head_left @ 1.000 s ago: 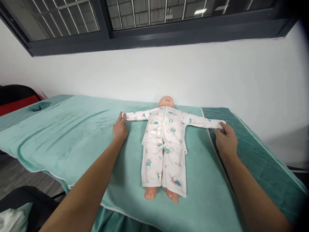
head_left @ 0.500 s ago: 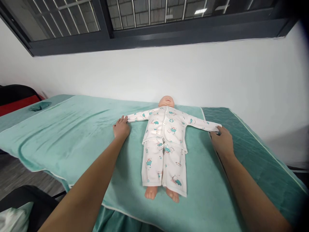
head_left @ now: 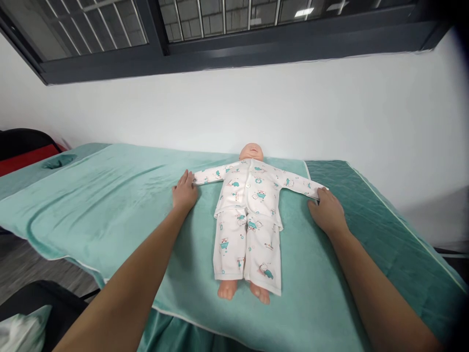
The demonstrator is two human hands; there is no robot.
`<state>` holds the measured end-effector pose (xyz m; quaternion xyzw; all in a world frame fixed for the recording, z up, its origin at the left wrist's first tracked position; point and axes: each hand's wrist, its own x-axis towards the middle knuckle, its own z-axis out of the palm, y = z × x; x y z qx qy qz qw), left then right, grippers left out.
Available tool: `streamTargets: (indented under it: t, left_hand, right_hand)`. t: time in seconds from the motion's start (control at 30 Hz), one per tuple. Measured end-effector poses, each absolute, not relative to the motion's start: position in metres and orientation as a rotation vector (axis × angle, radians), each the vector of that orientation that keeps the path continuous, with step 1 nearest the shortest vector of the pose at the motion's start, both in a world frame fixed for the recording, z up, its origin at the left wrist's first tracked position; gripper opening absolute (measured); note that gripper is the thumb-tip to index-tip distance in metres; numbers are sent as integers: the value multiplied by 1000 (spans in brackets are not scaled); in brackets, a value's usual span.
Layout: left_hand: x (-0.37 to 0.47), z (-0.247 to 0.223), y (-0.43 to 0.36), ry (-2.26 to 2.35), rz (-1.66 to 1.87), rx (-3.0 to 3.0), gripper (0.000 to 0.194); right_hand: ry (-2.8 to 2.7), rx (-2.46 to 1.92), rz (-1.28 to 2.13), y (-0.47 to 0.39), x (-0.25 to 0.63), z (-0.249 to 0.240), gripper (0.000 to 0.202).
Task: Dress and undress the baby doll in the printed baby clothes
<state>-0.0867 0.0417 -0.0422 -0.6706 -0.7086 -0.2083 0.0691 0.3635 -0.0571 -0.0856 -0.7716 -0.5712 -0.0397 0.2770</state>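
Observation:
A baby doll lies on its back on a light green blanket, its bare feet toward me. It wears a white, printed pyjama top and matching pyjama trousers. Both sleeves stretch out sideways. At the cuff of the left-hand sleeve, my left hand is closed on the fabric's end. My right hand pinches the cuff of the other sleeve, fingers on top and thumb beneath. The fingertips are partly hidden.
Darker green quilted cover shows at the right of the bed. A white wall and a barred window rise behind. At lower left is a black chair with a pale cloth on it.
My right hand has moved slightly left, toward the doll, along with the sleeve end. My left hand stays at its cuff. The view has shifted a little.

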Motion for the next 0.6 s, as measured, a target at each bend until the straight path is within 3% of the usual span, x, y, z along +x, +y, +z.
streamTargets:
  t: [0.33,0.6]
  left_hand:
    - [-87,-44,48,-2172,-488,-2171,64]
    - [-87,-44,46,-2190,-536,-2170,62]
  right_hand:
    - [-1497,-2109,-70,-60,358,-74,56]
    - [-1418,-1546,81,-138,291,-48,37]
